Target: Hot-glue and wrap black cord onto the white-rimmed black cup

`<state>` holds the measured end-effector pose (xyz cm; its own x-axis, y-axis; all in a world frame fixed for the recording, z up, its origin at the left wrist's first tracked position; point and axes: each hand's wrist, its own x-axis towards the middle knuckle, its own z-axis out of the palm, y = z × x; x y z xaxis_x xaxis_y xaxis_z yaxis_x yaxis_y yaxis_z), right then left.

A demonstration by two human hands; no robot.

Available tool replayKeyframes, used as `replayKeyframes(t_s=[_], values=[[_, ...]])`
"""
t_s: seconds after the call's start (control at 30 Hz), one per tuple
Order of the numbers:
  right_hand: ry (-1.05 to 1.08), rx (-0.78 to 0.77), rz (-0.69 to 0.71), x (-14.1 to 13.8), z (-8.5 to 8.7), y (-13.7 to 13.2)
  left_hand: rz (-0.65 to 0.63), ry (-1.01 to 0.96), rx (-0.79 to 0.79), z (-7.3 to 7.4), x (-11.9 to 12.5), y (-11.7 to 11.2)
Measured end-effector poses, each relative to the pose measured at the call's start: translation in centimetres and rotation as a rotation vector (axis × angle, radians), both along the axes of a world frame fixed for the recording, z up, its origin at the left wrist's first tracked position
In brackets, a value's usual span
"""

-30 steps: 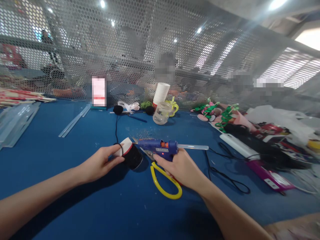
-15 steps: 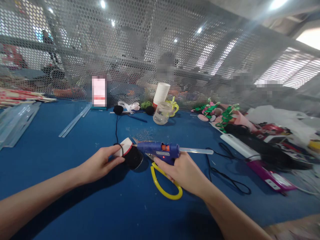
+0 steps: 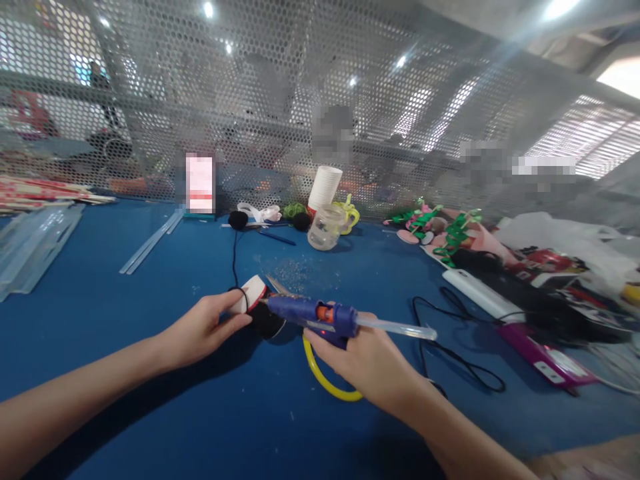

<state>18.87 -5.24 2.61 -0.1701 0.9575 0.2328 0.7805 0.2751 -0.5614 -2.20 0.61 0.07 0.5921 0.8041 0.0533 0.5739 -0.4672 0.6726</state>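
Note:
My left hand (image 3: pixel 213 327) is closed round a paper cup (image 3: pixel 254 292) lying tilted, its white end toward my fingers and black yarn wrapped about the rest. A black strand runs from the cup to a small black yarn ball (image 3: pixel 238 220) farther back. My right hand (image 3: pixel 367 357) grips a blue glue gun (image 3: pixel 310 313), its nozzle at the edge of the black wrapping; I cannot tell if it touches. A clear glue stick (image 3: pixel 400 328) sticks out of its back. Scissors with a yellow handle (image 3: pixel 330 385) lie under the gun, partly hidden by my right hand.
Behind stand a clear plastic jar (image 3: pixel 325 230) and stacked white paper cups (image 3: pixel 325 187), near a lit phone (image 3: pixel 199 183). Clear glue sticks (image 3: pixel 40 247) lie left. At right are a purple power strip (image 3: pixel 545 357), a black cord (image 3: pixel 465 363) and craft clutter before a perforated metal screen (image 3: pixel 250 100).
The glue gun's back end has dropped and swung nearer, and its nozzle has shifted slightly down and left along the cup. My left hand and the cup have hardly moved.

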Motion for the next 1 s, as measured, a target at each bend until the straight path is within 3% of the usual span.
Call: replayKeyframes(t_s=[0.3,0.53,0.8,1.0], values=[[-0.031,0.024,0.015,-0.1,-1.6,-0.3,0.0,-0.026,0.01,-0.1,0.2,0.0],[-0.025,0.006,0.0,-0.2,-1.6,-0.1,-0.02,-0.036,0.026,-0.2,0.2,-0.1],[-0.032,-0.009,-0.018,0.1,-0.1,0.1,-0.012,-0.019,0.016,0.0,0.2,-0.1],[-0.089,0.036,0.03,0.8,-1.0,1.1,-0.016,-0.009,0.039,-0.1,0.1,-0.1]])
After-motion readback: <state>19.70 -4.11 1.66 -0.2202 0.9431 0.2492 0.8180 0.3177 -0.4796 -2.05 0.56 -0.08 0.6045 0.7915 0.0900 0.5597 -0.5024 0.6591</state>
